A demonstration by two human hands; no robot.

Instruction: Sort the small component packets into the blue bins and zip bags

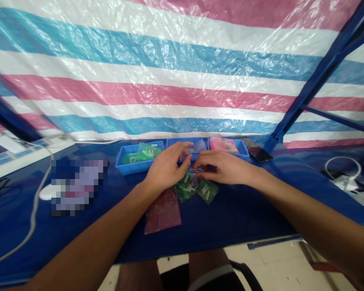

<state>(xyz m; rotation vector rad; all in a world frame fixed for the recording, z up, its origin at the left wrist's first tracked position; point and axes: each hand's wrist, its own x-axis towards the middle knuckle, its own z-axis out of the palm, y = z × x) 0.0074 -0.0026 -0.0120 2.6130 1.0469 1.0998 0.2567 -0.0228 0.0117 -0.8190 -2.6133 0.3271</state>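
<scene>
My left hand (pixel 168 166) is over the pile, its fingers curved and a gap showing between thumb and forefinger. Facing it, my right hand (pixel 223 166) reaches in with fingers bent and thumb apart, close above the bags. Beneath both lies a pile of small green zip bags (pixel 186 188) with pale contents I cannot make out. One more green bag (pixel 208 191) sits at the pile's right side. A pink zip bag (pixel 163 212) lies flat below my left hand, partly covered by it. My fingers hide part of the pile.
Behind the hands stand three blue trays: one with green bags (pixel 133 166), a middle one (pixel 182 141) with clear bags, and one (pixel 244 150) with pink bags. A dark phone (pixel 257 150) lies right, a pixelated item (pixel 81 188) and white cable (pixel 34 210) left.
</scene>
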